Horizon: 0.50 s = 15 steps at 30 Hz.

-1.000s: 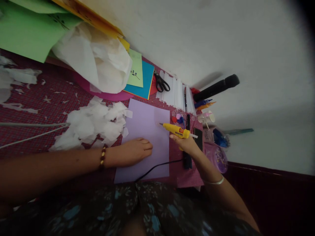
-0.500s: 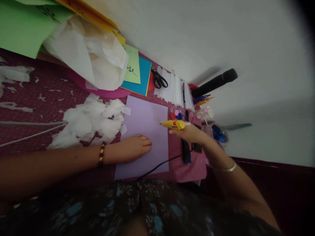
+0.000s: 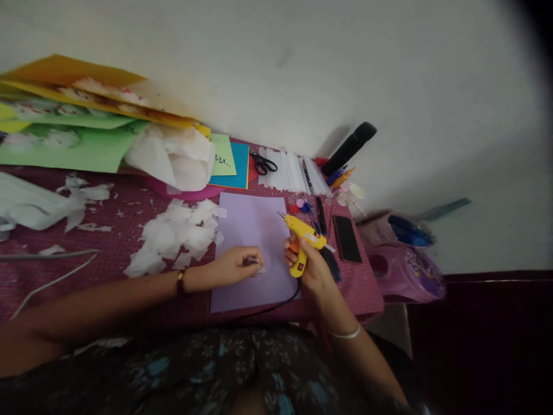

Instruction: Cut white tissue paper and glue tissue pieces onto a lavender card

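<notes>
A purple sheet of paper (image 3: 253, 222) lies on the pink checked tablecloth in front of me. Over its lower middle is my left hand (image 3: 242, 266), fingers curled and pinched; something small and pale shows at the fingertips, too small to name. My right hand (image 3: 309, 262) is wrapped round the handle of a yellow glue gun (image 3: 305, 231), at the sheet's right edge. The gun's metal nozzle points up and left. Its black cord runs down across the sheet's lower part. Left of the sheet is a pile of white paper pieces (image 3: 173, 233).
Scissors (image 3: 263, 163), a blue sheet (image 3: 239, 167) and white strips (image 3: 283, 170) lie behind the purple sheet. A phone (image 3: 347, 238) rests at the right, near a pink container (image 3: 393, 271). Coloured sheets (image 3: 73, 144) stand at the back left.
The view has shifted upward. My left hand was flat on the sheet and is now pinched. The glue gun has tilted, with its handle now visible in my right hand.
</notes>
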Each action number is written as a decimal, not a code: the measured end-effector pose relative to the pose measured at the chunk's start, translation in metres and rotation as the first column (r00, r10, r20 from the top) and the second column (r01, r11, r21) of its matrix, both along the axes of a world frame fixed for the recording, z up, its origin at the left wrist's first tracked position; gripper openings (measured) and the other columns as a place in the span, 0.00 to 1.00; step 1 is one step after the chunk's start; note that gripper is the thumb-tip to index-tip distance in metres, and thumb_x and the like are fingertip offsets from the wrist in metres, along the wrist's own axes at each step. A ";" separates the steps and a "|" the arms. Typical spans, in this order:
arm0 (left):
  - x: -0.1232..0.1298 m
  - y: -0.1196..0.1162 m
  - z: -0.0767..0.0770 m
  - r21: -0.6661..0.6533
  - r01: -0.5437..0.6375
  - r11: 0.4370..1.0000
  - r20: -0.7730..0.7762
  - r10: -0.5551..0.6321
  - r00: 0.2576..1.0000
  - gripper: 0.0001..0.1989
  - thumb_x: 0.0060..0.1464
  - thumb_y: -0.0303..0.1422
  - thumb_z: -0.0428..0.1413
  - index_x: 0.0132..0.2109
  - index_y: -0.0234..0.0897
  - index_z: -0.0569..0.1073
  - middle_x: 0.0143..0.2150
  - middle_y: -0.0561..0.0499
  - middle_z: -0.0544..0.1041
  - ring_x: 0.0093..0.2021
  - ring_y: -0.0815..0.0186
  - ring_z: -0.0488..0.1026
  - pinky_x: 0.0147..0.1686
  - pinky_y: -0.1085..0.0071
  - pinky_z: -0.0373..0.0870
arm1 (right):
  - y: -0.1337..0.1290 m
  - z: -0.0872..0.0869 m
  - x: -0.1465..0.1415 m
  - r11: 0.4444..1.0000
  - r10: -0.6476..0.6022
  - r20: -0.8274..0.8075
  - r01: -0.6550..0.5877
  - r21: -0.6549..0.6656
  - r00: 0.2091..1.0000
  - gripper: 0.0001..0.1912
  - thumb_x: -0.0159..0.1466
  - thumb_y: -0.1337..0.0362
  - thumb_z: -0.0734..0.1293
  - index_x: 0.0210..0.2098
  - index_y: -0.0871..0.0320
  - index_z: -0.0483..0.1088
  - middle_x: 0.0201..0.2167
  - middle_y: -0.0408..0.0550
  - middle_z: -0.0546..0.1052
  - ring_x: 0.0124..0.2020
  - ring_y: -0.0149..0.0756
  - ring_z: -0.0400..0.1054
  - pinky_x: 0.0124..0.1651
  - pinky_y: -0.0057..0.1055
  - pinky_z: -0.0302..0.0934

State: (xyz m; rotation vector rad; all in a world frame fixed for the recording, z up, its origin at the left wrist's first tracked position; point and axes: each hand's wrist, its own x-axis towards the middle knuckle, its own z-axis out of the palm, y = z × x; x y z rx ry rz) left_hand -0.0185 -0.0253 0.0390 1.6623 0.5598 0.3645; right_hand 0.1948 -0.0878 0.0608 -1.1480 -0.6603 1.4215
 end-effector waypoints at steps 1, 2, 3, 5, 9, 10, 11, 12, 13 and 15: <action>0.000 -0.002 0.006 -0.110 -0.057 0.992 -0.019 0.055 0.998 0.06 0.57 0.34 0.56 0.36 0.36 0.69 0.26 0.55 0.72 0.27 0.71 0.68 0.29 0.75 0.64 | -0.001 -0.003 -0.007 1.000 0.001 -0.083 -0.001 -0.001 0.997 0.20 0.52 0.47 0.76 0.32 0.54 0.69 0.29 0.42 0.74 0.21 0.28 0.58 0.26 0.30 0.63; -0.001 -0.005 0.011 -0.198 -0.110 0.974 -0.027 0.107 0.994 0.08 0.55 0.35 0.58 0.36 0.36 0.69 0.26 0.56 0.72 0.27 0.71 0.68 0.29 0.75 0.64 | -0.002 -0.004 -0.013 1.000 0.000 -0.140 0.001 0.002 0.990 0.20 0.51 0.47 0.77 0.32 0.54 0.71 0.31 0.42 0.74 0.24 0.30 0.63 0.30 0.32 0.66; -0.001 -0.007 0.015 -0.274 -0.164 0.948 -0.023 0.164 0.986 0.09 0.54 0.36 0.59 0.36 0.35 0.70 0.26 0.56 0.72 0.26 0.72 0.68 0.29 0.75 0.65 | -0.001 -0.005 -0.018 1.000 -0.002 -0.180 0.004 0.006 0.984 0.21 0.51 0.46 0.77 0.33 0.53 0.71 0.32 0.43 0.75 0.27 0.32 0.67 0.35 0.34 0.69; -0.004 -0.014 0.018 -0.429 -0.280 0.859 -0.005 0.307 0.952 0.11 0.52 0.37 0.61 0.38 0.34 0.71 0.27 0.55 0.73 0.25 0.73 0.68 0.28 0.75 0.65 | -0.001 -0.005 -0.027 1.000 0.006 -0.227 -0.003 0.013 0.974 0.22 0.52 0.43 0.76 0.34 0.52 0.72 0.35 0.45 0.77 0.35 0.38 0.72 0.44 0.40 0.70; -0.009 -0.030 0.013 -0.692 -0.363 0.624 0.050 0.543 0.838 0.15 0.49 0.35 0.62 0.44 0.35 0.71 0.27 0.56 0.72 0.23 0.73 0.67 0.24 0.76 0.61 | -0.005 -0.007 -0.041 0.998 0.063 -0.249 -0.061 0.016 0.967 0.24 0.54 0.37 0.71 0.35 0.50 0.71 0.40 0.47 0.78 0.48 0.47 0.73 0.53 0.49 0.68; -0.009 -0.035 0.011 -0.730 -0.349 0.588 0.070 0.572 0.817 0.15 0.49 0.34 0.62 0.44 0.35 0.72 0.28 0.55 0.73 0.23 0.73 0.68 0.23 0.76 0.62 | -0.007 -0.007 -0.043 0.997 0.075 -0.247 -0.073 0.018 0.966 0.25 0.55 0.36 0.70 0.36 0.50 0.71 0.41 0.48 0.78 0.50 0.47 0.73 0.54 0.49 0.68; -0.008 -0.040 0.009 -0.757 -0.337 0.560 0.085 0.596 0.799 0.15 0.48 0.34 0.62 0.43 0.35 0.72 0.29 0.54 0.74 0.24 0.72 0.69 0.23 0.76 0.62 | -0.009 -0.008 -0.045 0.996 0.087 -0.243 -0.083 0.024 0.966 0.25 0.55 0.36 0.70 0.36 0.50 0.70 0.42 0.48 0.78 0.51 0.47 0.72 0.55 0.50 0.67; -0.006 -0.047 0.008 -0.774 -0.333 0.538 0.090 0.615 0.783 0.13 0.49 0.34 0.61 0.42 0.35 0.72 0.30 0.53 0.74 0.25 0.71 0.69 0.23 0.76 0.63 | -0.012 -0.009 -0.046 0.995 0.097 -0.236 -0.091 0.033 0.967 0.25 0.56 0.36 0.69 0.36 0.50 0.70 0.43 0.48 0.78 0.52 0.47 0.72 0.56 0.49 0.67; -0.003 -0.054 0.007 -0.781 -0.337 0.525 0.087 0.627 0.774 0.12 0.50 0.36 0.60 0.40 0.34 0.73 0.30 0.52 0.74 0.25 0.71 0.69 0.23 0.75 0.63 | -0.015 -0.010 -0.046 0.994 0.103 -0.225 -0.096 0.043 0.969 0.24 0.57 0.36 0.68 0.37 0.50 0.70 0.44 0.48 0.78 0.53 0.46 0.72 0.57 0.49 0.66; 0.006 -0.071 0.007 -0.769 -0.366 0.523 0.068 0.637 0.768 0.11 0.52 0.38 0.60 0.33 0.34 0.70 0.25 0.54 0.69 0.21 0.74 0.63 0.20 0.77 0.58 | -0.023 -0.012 -0.047 0.993 0.108 -0.196 -0.098 0.061 0.975 0.23 0.59 0.38 0.67 0.39 0.49 0.70 0.45 0.48 0.78 0.54 0.44 0.72 0.59 0.47 0.65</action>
